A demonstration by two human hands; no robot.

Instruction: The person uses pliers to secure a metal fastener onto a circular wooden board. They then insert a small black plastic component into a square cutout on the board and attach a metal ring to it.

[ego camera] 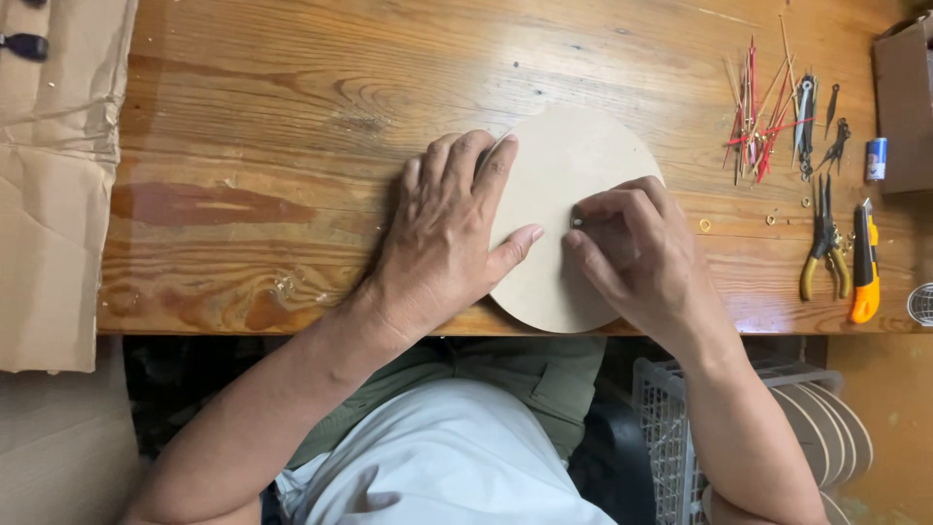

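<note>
A pale round board disc (569,160) lies flat on the wooden table (292,117), near its front edge. My left hand (447,233) lies palm down on the disc's left part, fingers spread and thumb stretched across it. My right hand (637,258) rests on the disc's right part and pinches a small metal piece (576,222) between thumb and forefinger, right at the disc's middle. Much of the disc's lower half is hidden under both hands.
Thin red and tan sticks (758,107) lie at the back right beside small dark tools (812,122). Yellow-handled pliers (824,248) and an orange utility knife (863,262) lie at the right edge. Cardboard (53,185) covers the left. A grey crate (671,428) with more discs stands below right.
</note>
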